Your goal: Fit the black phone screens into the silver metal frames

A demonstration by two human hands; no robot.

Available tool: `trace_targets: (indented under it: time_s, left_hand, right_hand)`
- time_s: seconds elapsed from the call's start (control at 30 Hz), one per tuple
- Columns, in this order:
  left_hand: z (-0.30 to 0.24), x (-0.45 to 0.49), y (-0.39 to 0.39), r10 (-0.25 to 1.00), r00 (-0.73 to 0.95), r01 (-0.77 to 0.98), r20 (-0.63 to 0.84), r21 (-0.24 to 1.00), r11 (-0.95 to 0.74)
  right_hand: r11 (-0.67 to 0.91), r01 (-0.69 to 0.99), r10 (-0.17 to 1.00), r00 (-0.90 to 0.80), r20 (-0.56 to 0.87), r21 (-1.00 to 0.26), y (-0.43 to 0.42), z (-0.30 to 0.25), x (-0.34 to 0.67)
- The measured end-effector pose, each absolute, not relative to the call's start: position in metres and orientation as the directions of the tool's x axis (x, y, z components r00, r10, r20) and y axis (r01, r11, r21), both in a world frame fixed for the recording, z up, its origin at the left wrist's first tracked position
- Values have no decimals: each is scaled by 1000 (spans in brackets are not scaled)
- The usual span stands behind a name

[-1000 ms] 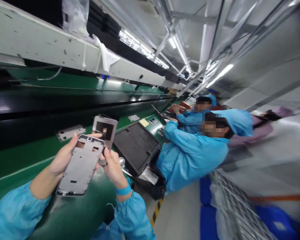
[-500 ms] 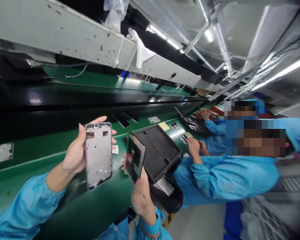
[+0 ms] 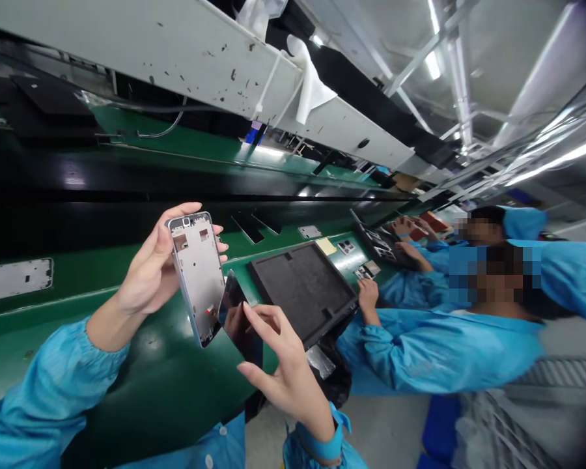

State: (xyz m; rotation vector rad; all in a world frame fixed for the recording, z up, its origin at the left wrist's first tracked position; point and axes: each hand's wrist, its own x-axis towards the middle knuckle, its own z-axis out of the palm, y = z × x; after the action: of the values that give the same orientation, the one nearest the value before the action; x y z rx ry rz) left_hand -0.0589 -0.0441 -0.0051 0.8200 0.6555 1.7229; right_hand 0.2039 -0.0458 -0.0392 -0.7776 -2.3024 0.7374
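My left hand (image 3: 149, 264) is closed around a silver phone frame (image 3: 198, 277), holding it tilted with its inner side facing me. A dark glossy phone screen (image 3: 239, 322) stands at an angle against the frame's lower right edge. Where they meet, a small red and orange piece (image 3: 211, 311) shows, perhaps a flex cable. My right hand (image 3: 286, 355) has its thumb and fingers apart. Its index fingertip is at the screen's glossy face, seemingly touching it, and the thumb is free below.
Right of my hands lies a black foam tray (image 3: 305, 290) on the green bench (image 3: 151, 365). Another phone frame (image 3: 17, 279) lies at left; dark panels (image 3: 249, 229) lie behind. A yellow pad (image 3: 326, 246) is beyond the tray. Co-workers in blue (image 3: 439, 345) sit at right.
The screen has moved left, from apart to against the phone frame's lower edge. My right hand's grip on it has loosened into spread fingers. The frame has tilted, and the view has shifted.
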Motion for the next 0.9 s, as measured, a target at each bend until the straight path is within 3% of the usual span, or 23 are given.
trace_targets:
  time_s: [0.23, 0.47, 0.7, 0.9]
  left_hand:
    - [-15, -60, -45, 929, -52, -522, 367, 783, -338]
    - [-9, -64, -47, 928, -85, -400, 362, 841, -364]
    - [-6, -64, -44, 936, -114, -300, 334, 886, -353]
    - [-8, -61, -44, 942, -143, -233, 305, 914, -331]
  right_hand:
    - [634, 285, 683, -642, 349, -719, -47, -43, 185]
    - [376, 76, 838, -453, 304, -923, -56, -69, 156]
    - [360, 67, 837, -464, 291, -930, -51, -74, 145]
    - [358, -37, 846, -410, 341, -933, -47, -77, 122]
